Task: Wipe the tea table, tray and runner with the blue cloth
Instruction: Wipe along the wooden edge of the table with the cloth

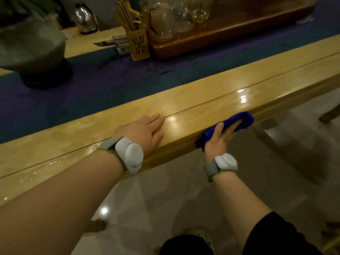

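Note:
The light wooden tea table [193, 100] runs across the view, wet and shiny near its front edge. My left hand [141, 130] rests flat on the tabletop with fingers straight. My right hand [219, 138] grips the blue cloth [241, 120] and holds it against the table's front edge, thumb on the outside. A dark blue runner [77, 89] lies along the middle of the table. The brown wooden tray [220, 28] stands on it at the back right and carries glass vessels [171, 19].
A carved wooden tool holder [138, 44] with bamboo utensils stands left of the tray. A large grey bowl on a dark stand [31, 50] sits at the left. A metal kettle [85, 18] is behind. Tiled floor and chair legs [329, 113] lie below.

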